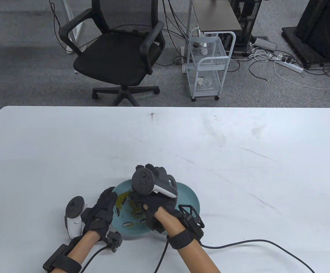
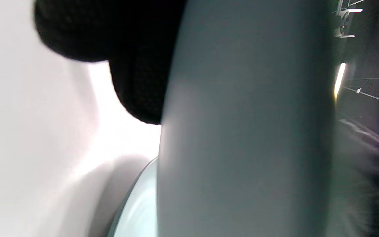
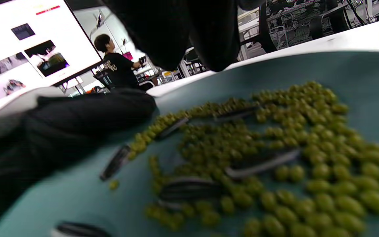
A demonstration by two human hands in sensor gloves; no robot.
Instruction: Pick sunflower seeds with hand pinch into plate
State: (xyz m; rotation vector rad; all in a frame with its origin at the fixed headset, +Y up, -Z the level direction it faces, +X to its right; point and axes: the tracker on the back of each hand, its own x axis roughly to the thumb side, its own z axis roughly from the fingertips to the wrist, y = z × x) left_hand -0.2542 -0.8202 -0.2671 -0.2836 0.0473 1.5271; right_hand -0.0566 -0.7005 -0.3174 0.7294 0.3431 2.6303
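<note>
A teal plate (image 1: pixel 189 196) lies near the table's front edge and holds small green beans (image 1: pixel 121 199) mixed with striped sunflower seeds (image 1: pixel 128 224). My left hand (image 1: pixel 106 204) grips the plate's left rim, fingers over the edge; the left wrist view shows the rim (image 2: pixel 242 131) close up beside a black gloved finger (image 2: pixel 110 33). My right hand (image 1: pixel 151 203) hovers over the plate's middle. In the right wrist view its fingertips (image 3: pixel 215 36) hang close together just above the beans (image 3: pixel 308 131) and seeds (image 3: pixel 258 164), with no seed seen between them. The left hand (image 3: pixel 77 121) lies on the rim there.
The white table (image 1: pixel 238 159) stretches wide beyond and to the right of the plate. A cable (image 1: pixel 253 244) runs from my right wrist across the front right. An office chair (image 1: pixel 119 54) and a small white cart (image 1: pixel 209 65) stand on the floor behind the table.
</note>
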